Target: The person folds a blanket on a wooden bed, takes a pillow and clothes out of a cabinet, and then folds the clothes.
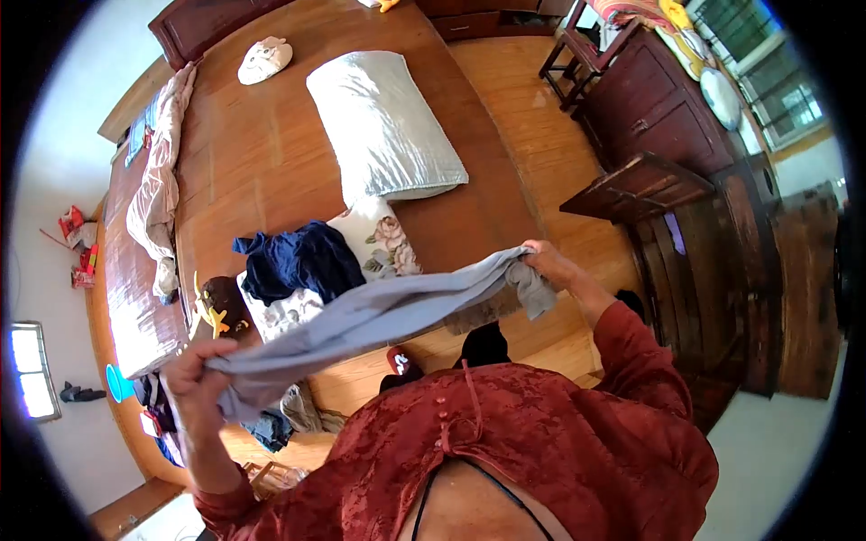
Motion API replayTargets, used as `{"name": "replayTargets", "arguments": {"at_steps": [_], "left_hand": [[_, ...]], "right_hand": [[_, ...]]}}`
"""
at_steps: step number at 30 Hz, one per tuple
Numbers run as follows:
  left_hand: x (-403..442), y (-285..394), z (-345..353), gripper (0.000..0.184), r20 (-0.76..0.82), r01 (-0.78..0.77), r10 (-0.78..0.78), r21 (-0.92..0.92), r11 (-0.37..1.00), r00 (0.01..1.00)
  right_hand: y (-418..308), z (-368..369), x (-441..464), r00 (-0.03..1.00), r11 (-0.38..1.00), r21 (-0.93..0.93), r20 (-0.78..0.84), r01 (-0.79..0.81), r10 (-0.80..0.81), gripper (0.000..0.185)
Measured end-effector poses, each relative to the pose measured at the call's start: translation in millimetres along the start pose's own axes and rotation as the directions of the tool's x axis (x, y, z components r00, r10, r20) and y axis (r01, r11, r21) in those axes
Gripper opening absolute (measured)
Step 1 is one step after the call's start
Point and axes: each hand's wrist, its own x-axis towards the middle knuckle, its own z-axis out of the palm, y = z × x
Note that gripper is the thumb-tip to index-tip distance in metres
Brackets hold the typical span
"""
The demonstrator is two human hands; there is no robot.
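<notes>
A long grey-blue garment is stretched taut between my two hands, in front of my body. My left hand is closed around one end at the lower left. Farther right and higher up, my right hand grips the other end, and a short bunch of cloth hangs below its fingers. Whether the garment is trousers or a top I cannot tell. Just beyond it, a crumpled navy garment lies on a floral pillow, whose lower part the stretched cloth partly hides.
A white pillow and a white cap lie on the wooden bed platform. Rumpled pale bedding runs along its left. At right stands a dark cabinet with an open door. Folded clothes sit lower left.
</notes>
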Motion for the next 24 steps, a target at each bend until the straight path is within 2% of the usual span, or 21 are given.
{"name": "replayTargets", "arguments": {"at_steps": [2,3,6,7,8,10,12,13,14,15,16,17,18,19,20,21,22,23,24], "left_hand": [[2,-9,46,0.034,-0.007,0.076,-0.076,-0.069,0.995,0.997],[3,-7,68,0.035,-0.004,0.154,-0.155,-0.099,0.983,0.988],[9,-15,131,0.037,-0.008,0.358,-0.363,-0.143,0.923,0.932],[6,-28,150,0.039,-0.035,0.335,-0.341,-0.118,0.935,0.939],[4,-33,171,0.039,-0.060,0.372,-0.383,-0.147,0.917,0.922],[-5,-47,204,0.038,-0.084,0.382,-0.379,0.018,0.924,0.921],[-16,-55,231,0.036,-0.128,0.442,-0.447,-0.071,0.894,0.885],[-25,-66,239,0.035,-0.129,0.518,-0.533,-0.133,0.845,0.836],[-31,-71,245,0.035,-0.134,0.547,-0.558,-0.115,0.829,0.819],[-28,-66,253,0.035,-0.127,0.567,-0.596,-0.205,0.797,0.793],[-25,-61,261,0.035,-0.115,0.582,-0.632,-0.292,0.759,0.767],[-23,-61,267,0.035,-0.139,0.594,-0.662,-0.337,0.731,0.737],[-22,-67,272,0.033,-0.165,0.538,-0.622,-0.366,0.760,0.766],[-19,-70,274,0.030,-0.155,0.556,-0.641,-0.374,0.742,0.752],[-17,-73,275,0.028,-0.141,0.575,-0.661,-0.383,0.723,0.737],[-13,-76,278,0.027,-0.162,0.564,-0.655,-0.384,0.731,0.738],[-7,-78,281,0.026,-0.183,0.556,-0.652,-0.386,0.736,0.736],[-1,-81,284,0.025,-0.203,0.550,-0.650,-0.386,0.740,0.732],[0,-95,287,0.025,-0.261,0.534,-0.580,-0.229,0.814,0.772]], "right_hand": [[31,-9,46,0.998,0.998,-0.067,-0.066,-0.018,0.014,0.028],[65,-11,83,0.995,0.999,-0.001,-0.092,0.039,-0.039,0.027],[66,-14,148,0.983,0.965,-0.222,-0.085,0.141,-0.163,0.025],[63,-11,168,0.977,0.957,-0.225,-0.070,0.181,-0.201,0.024],[61,-4,186,0.970,0.949,-0.227,-0.053,0.220,-0.238,0.024],[59,11,219,0.971,0.948,-0.213,0.059,0.237,-0.230,0.025],[61,30,250,0.945,0.916,-0.260,0.201,0.305,-0.257,0.034],[58,41,261,0.933,0.893,-0.309,0.254,0.327,-0.254,0.039],[54,50,271,0.920,0.866,-0.357,0.303,0.351,-0.248,0.045],[47,57,286,0.899,0.831,-0.446,0.415,0.332,-0.136,0.054],[45,63,301,0.883,0.780,-0.517,0.460,0.351,-0.093,0.056],[42,70,315,0.866,0.723,-0.582,0.498,0.374,-0.047,0.058],[38,77,329,0.849,0.658,-0.639,0.529,0.398,0.000,0.060],[0,71,324,0.851,0.646,-0.688,0.513,0.330,0.111,0.063],[18,83,360,0.850,0.531,-0.707,0.525,0.467,-0.049,0.058],[-18,78,359,0.891,0.557,-0.750,0.452,0.357,0.038,0.050],[-5,82,394,0.916,0.511,-0.777,0.397,0.369,-0.057,0.041],[-14,72,403,0.858,0.458,-0.736,0.345,0.498,-0.379,0.034],[-63,70,440,0.915,0.504,-0.764,0.357,0.402,-0.188,0.029]]}}
